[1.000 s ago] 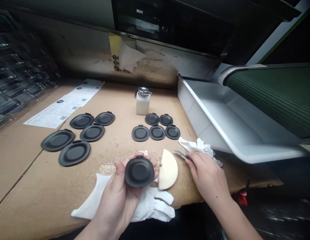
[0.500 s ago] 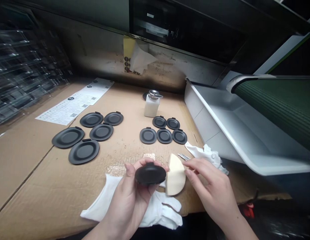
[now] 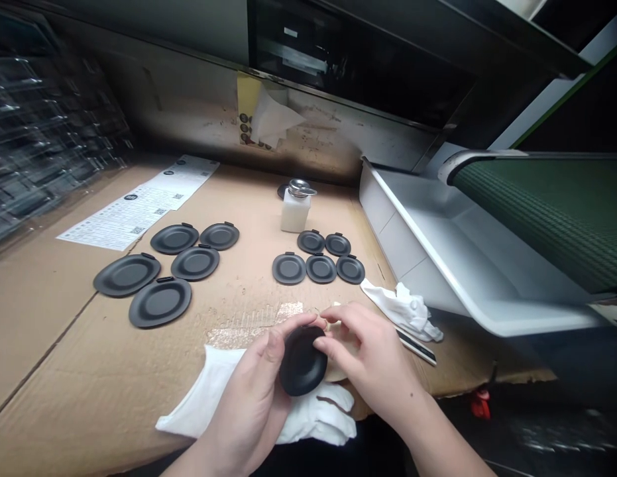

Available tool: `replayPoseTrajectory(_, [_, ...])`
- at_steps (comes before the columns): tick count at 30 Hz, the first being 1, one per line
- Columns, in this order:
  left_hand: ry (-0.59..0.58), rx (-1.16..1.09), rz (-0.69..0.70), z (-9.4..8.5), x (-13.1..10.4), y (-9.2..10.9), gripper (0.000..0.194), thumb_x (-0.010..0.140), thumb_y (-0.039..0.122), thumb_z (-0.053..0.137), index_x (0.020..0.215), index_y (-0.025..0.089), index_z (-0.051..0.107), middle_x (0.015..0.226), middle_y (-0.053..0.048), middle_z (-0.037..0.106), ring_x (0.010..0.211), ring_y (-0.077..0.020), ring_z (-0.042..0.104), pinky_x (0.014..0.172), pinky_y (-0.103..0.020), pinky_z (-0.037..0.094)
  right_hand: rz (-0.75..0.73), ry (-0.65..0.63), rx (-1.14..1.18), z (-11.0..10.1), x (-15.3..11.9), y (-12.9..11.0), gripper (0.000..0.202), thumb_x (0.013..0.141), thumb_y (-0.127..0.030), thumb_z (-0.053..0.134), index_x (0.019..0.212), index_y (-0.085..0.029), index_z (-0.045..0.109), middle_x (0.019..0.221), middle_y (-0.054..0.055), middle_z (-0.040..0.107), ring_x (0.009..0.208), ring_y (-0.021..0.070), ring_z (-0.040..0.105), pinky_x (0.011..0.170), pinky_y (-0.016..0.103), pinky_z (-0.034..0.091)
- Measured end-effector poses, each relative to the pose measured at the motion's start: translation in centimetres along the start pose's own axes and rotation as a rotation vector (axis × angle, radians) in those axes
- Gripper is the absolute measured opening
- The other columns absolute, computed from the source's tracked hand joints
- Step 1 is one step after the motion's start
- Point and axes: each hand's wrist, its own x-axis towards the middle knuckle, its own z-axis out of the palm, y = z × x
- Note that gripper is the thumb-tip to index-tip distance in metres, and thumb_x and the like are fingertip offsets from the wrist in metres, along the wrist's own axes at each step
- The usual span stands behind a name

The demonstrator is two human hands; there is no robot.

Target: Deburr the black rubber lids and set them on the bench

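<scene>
My left hand (image 3: 253, 391) is closed around the side of a round black lid (image 3: 303, 368), which is tilted up with its smooth dished face towards me. On the lid's upper right edge, the thumb and fingertips of my right hand (image 3: 375, 354) close in a pinch. Behind the right hand, a cream sponge pad (image 3: 338, 371) is mostly hidden. Below both hands a white glove (image 3: 315, 421) lies at the table's front edge. Similar black lids with small tabs lie flat in two groups, a left group (image 3: 162, 303) and a right group (image 3: 321, 268).
A white pump bottle (image 3: 295, 213) with a metal top stands behind the lids. Another white glove (image 3: 407, 311) and a slim black-and-white tool (image 3: 417, 346) lie at right. A large white bin (image 3: 417, 232) borders the right side. Printed sheets (image 3: 119, 215) and stacked clear trays (image 3: 44, 126) are at left.
My right hand has moved left from beside the sponge to the lid's edge. The lid has turned from nearly edge-on to show its face. The view has shifted slightly.
</scene>
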Motion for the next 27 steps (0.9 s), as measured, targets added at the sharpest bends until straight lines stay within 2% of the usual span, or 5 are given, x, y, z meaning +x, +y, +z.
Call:
replayPoseTrajectory(4, [0.007, -0.028, -0.044, 0.0, 0.1, 0.1, 0.037, 0.083, 0.044, 0.049, 0.098, 0.016, 0.067, 0.104, -0.012, 0.067, 0.1, -0.026, 0.06, 0.092, -0.037, 0.041, -0.155, 0.313, -0.284, -0.6, -0.6, 1.6, 0.022, 0.088, -0.014, 0.041, 0.093, -0.017, 0.062, 0.082, 0.005, 0.065, 0.08, 0.0157, 0.06, 0.074, 0.029, 0.047])
replayPoseTrajectory(8, [0.004, -0.046, -0.059, 0.0, 0.2, 0.2, 0.039, 0.083, 0.045, 0.048, 0.1, 0.014, 0.066, 0.1, -0.013, 0.068, 0.098, -0.0272, 0.061, 0.091, -0.04, 0.042, -0.184, 0.494, -0.432, -1.7, -0.9, 2.7, 0.025, 0.085, -0.01, 0.043, 0.097, -0.019, 0.063, 0.106, 0.01, 0.06, 0.099, 0.022, 0.056, 0.087, 0.041, 0.045])
replayPoseTrajectory(18, [0.005, -0.052, -0.056, 0.1, 0.2, 0.3, 0.034, 0.084, 0.042, 0.049, 0.105, 0.018, 0.061, 0.098, -0.007, 0.067, 0.091, -0.0181, 0.06, 0.084, -0.031, 0.044, -0.223, 0.095, -0.072, 0.3, 0.4, -0.8, 0.012, 0.086, -0.021, 0.051, 0.086, -0.02, 0.063, 0.081, 0.002, 0.06, 0.078, 0.0134, 0.055, 0.07, 0.026, 0.045])
replayPoseTrajectory(22, [-0.091, -0.184, -0.021, -0.3, 0.8, 0.0, 0.04, 0.087, 0.046, 0.039, 0.108, 0.017, 0.057, 0.105, -0.01, 0.062, 0.1, -0.0234, 0.055, 0.089, -0.04, 0.041, -0.236, 0.099, -0.174, 0.1, 4.1, -1.4, 0.019, 0.089, -0.024, 0.047, 0.076, -0.018, 0.061, 0.075, 0.001, 0.059, 0.076, 0.012, 0.053, 0.069, 0.024, 0.041])
replayPoseTrajectory(27, [-0.162, -0.195, -0.03, -0.8, 1.1, -0.2, 0.016, 0.087, 0.026, 0.046, 0.094, 0.017, 0.057, 0.093, -0.009, 0.061, 0.094, -0.0224, 0.055, 0.086, -0.041, 0.04, -0.197, -0.029, -0.393, 2.3, 11.2, -3.0, 0.02, 0.089, -0.028, 0.046, 0.081, -0.02, 0.061, 0.083, 0.002, 0.062, 0.081, 0.0138, 0.056, 0.07, 0.024, 0.04])
